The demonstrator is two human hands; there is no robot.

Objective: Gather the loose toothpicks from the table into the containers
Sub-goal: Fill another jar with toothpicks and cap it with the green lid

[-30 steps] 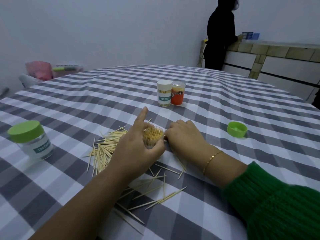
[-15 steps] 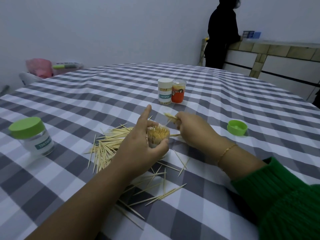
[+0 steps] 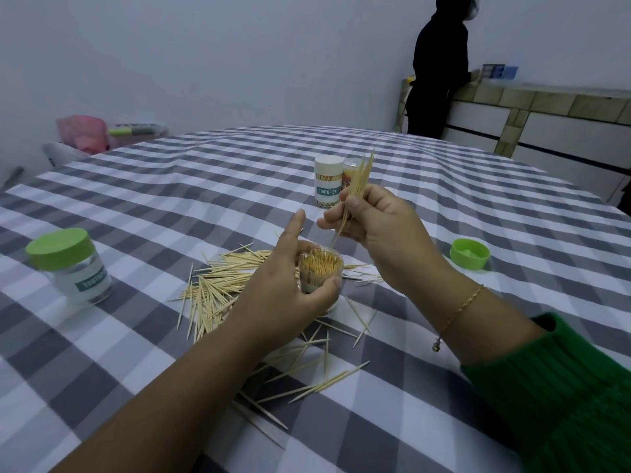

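Note:
My left hand [image 3: 283, 288] grips an open clear container [image 3: 320, 272] packed with upright toothpicks, its index finger pointing up. Above and to the right of it, my right hand [image 3: 379, 223] pinches a small bundle of toothpicks [image 3: 359, 186], held nearly upright with the tips over the container's mouth. Loose toothpicks [image 3: 218, 285] lie heaped on the checked tablecloth left of the container, and more are scattered in front of it [image 3: 317, 367].
A closed jar with a green lid [image 3: 68, 264] stands at the left. A green lid [image 3: 469, 253] lies upturned at the right. A white-capped toothpick tub [image 3: 327, 180] and an orange one stand further back. A person in black stands at the far counter.
My right hand has lifted off the table with a bundle of toothpicks and turned it upright above the container. My left hand has kept hold of the container.

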